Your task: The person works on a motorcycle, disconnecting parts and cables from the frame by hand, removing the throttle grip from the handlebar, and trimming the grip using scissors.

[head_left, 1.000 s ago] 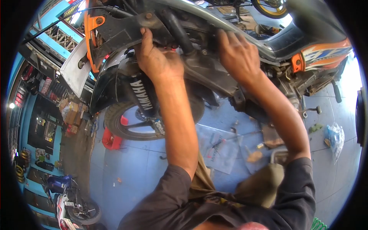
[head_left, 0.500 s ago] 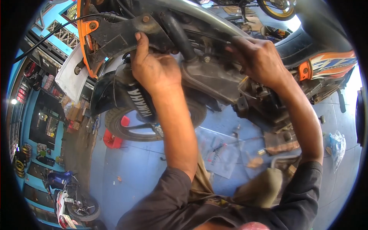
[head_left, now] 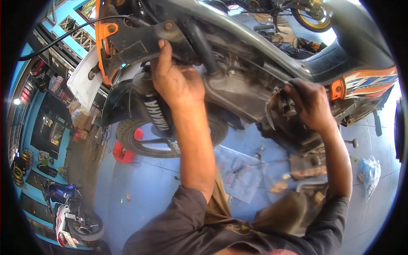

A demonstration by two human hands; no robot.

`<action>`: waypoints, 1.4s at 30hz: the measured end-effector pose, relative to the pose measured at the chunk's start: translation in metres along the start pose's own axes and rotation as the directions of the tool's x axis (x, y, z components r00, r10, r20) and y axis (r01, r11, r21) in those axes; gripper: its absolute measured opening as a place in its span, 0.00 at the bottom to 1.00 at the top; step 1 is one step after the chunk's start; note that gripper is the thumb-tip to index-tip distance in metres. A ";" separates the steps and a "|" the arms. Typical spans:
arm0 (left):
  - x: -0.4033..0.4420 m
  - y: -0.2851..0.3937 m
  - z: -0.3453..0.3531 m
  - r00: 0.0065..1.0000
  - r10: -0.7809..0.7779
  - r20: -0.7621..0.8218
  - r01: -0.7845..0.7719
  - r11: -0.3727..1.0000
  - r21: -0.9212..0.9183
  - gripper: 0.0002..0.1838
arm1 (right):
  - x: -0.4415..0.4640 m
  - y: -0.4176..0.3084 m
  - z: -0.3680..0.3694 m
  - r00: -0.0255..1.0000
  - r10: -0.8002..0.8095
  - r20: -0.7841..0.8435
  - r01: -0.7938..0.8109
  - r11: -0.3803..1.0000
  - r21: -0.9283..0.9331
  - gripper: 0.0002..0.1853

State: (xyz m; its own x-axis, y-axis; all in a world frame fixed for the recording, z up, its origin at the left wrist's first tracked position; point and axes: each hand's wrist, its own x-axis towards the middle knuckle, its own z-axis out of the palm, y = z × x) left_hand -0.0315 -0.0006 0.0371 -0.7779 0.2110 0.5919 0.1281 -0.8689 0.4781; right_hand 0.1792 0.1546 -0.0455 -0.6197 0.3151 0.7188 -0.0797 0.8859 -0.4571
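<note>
My left hand [head_left: 178, 83] grips the lower edge of a black plastic panel [head_left: 144, 46] on the motorcycle, its thumb on the panel's face and its fingers hidden behind. Farther right, my right hand [head_left: 309, 104] is at the engine area, its fingers bent around something I cannot make out. Between the hands lies the dark underbody cover [head_left: 238, 91], with a thick black tube [head_left: 202, 46] above it. Below my left hand, the black YAMAHA fork cover [head_left: 156, 114] stands in front of the front wheel [head_left: 136, 142].
A red object [head_left: 123, 152] lies by the wheel. On the blue floor are a clear plastic bag [head_left: 242, 178], a metal tray [head_left: 308, 187] and a crumpled bag [head_left: 370, 176]. Another motorcycle [head_left: 78, 216] stands at lower left, and one with a yellow-rimmed wheel [head_left: 312, 19] at top right.
My right hand has moved right and down along the frame, from beneath the silver tube to the engine area. My left hand keeps its place on the panel.
</note>
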 end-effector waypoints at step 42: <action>-0.020 -0.015 -0.006 0.984 0.178 0.018 -0.177 0.949 0.261 0.19 | 0.017 -0.094 0.095 0.989 -0.059 -0.138 0.004 0.929 -0.370 0.19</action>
State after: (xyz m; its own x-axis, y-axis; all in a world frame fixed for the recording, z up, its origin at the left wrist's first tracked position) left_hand -0.0219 0.0052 0.0144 -0.7313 0.0609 0.6794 0.4199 -0.7447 0.5187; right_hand 0.1021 0.0444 -0.0406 -0.5004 0.3061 0.8099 0.2126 0.9502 -0.2278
